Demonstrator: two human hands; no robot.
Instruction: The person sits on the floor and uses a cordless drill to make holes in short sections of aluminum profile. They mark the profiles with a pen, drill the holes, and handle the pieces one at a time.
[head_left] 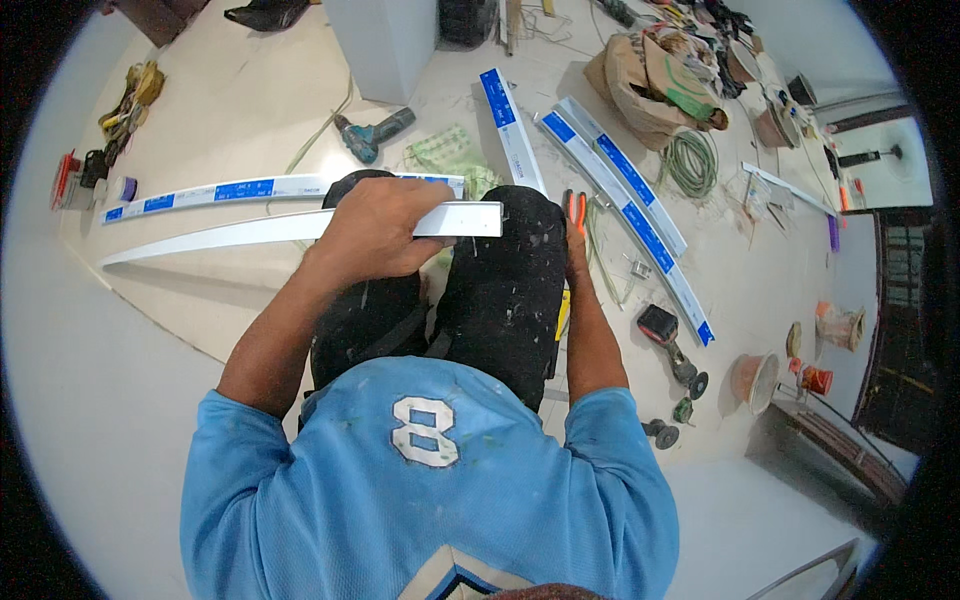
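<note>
My left hand [375, 232] grips a long white plastic trunking strip [220, 232] that lies across my dark-trousered knees, its cut end near my right knee. My right hand [576, 248] is low beside my right knee, mostly hidden behind the leg. It sits by orange-handled pliers [575, 208] on the floor; I cannot tell whether it holds them. A second white strip with blue labels [215, 191] lies on the floor just beyond the held one.
More white and blue trunking lengths [625, 200] lie ahead and to the right. A teal cordless drill [372, 133], a green cable coil [690, 162], a brown paper sack [650, 85], an angle grinder [670, 340] and wire spools [755, 375] are scattered on the floor.
</note>
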